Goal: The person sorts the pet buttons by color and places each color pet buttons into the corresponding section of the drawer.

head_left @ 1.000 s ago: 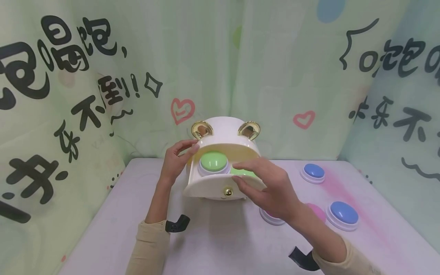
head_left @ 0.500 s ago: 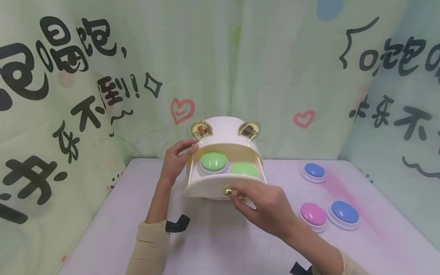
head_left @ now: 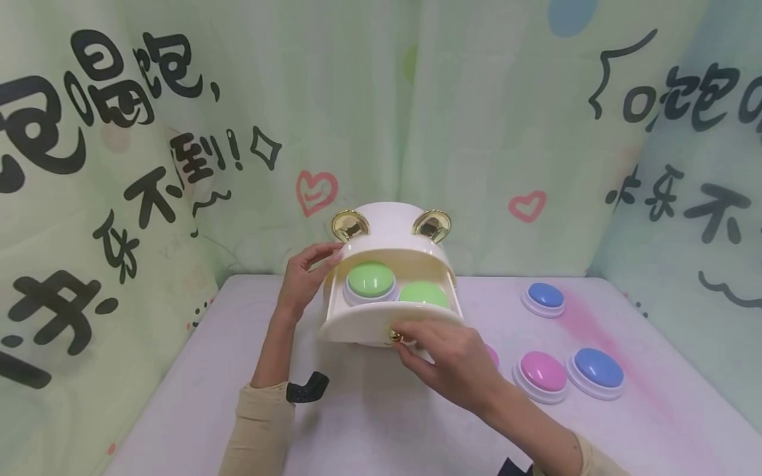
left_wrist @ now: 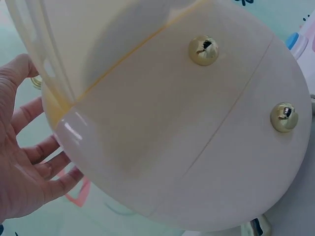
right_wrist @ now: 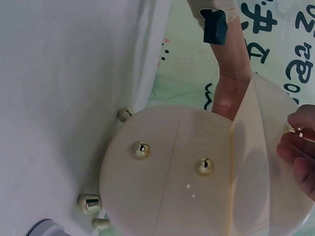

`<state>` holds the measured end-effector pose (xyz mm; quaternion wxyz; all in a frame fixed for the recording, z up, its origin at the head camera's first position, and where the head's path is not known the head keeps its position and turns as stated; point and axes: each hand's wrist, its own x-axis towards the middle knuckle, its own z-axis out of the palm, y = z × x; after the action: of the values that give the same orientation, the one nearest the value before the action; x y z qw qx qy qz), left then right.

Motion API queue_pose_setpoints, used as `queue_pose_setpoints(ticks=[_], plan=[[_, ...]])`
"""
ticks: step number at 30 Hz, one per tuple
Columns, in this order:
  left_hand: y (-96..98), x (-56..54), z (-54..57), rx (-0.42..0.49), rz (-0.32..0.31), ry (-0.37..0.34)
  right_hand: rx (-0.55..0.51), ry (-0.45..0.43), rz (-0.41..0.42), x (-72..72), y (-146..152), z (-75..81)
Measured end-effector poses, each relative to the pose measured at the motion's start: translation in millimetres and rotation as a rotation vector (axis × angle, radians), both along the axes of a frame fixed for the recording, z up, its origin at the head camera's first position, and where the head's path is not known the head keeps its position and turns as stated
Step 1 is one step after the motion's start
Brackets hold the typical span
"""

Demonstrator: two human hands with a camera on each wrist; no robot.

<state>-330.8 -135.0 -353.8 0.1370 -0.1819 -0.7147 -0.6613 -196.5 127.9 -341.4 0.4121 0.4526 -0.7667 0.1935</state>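
A rounded white cabinet (head_left: pixel 389 226) with gold ear shapes stands on the table, its top drawer (head_left: pixel 351 325) pulled out. Two green-topped push buttons, one on the left (head_left: pixel 370 279) and a lower one on the right (head_left: pixel 424 293), sit inside that drawer. Thumb and fingertips of my right hand (head_left: pixel 455 360) pinch the gold knob (head_left: pixel 395 336) on the drawer front. My left hand (head_left: pixel 305 279) rests against the cabinet's left side; the left wrist view shows its fingers (left_wrist: pixel 42 147) spread and fairly straight at the edge.
Right of the cabinet lie a pink button (head_left: pixel 543 371), a blue button (head_left: pixel 597 369) beside it and another blue button (head_left: pixel 544 296) farther back. A second pink button (head_left: pixel 492 356) is mostly hidden behind my right hand. Printed curtains surround the table (head_left: pixel 196 396).
My right hand has come down from above the right green button to the drawer's knob and taken hold of it. The left hand and the drawer look unmoved.
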Motion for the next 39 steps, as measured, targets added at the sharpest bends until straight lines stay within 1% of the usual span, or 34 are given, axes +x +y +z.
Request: queue_pose_setpoints(ticks=[4, 8, 14, 19, 23, 29, 34, 39], plan=[[-8.1, 2.8, 3.2, -0.048, -0.057, -0.040, -0.005, -0.009, 0.000, -1.1, 0.0, -1.0], [-14.7, 5.6, 6.2, -0.073, -0.101, -0.067, -0.010, -0.022, 0.003, -1.4, 0.1, -1.9], [-18.3, 8.0, 8.5, -0.087, -0.123, -0.089, -0.014, -0.030, -0.001, -1.7, -0.2, -1.7], [-18.1, 8.0, 8.6, -0.079, -0.130, -0.086, -0.021, -0.033, -0.010, -2.3, -1.1, -1.0], [-17.9, 8.0, 8.6, -0.077, -0.131, -0.084, -0.028, -0.036, -0.025, -5.4, -2.5, 0.2], [-18.4, 8.2, 8.8, -0.066, -0.135, -0.084, -0.055, -0.064, -0.051, -15.9, -4.8, 1.5], [-18.5, 7.5, 8.8, -0.064, -0.135, -0.084, -0.073, -0.095, -0.099, -29.2, -6.4, 1.8], [-17.9, 7.3, 8.5, -0.068, -0.131, -0.093, -0.090, -0.093, -0.129, -42.9, -8.3, 2.0]])
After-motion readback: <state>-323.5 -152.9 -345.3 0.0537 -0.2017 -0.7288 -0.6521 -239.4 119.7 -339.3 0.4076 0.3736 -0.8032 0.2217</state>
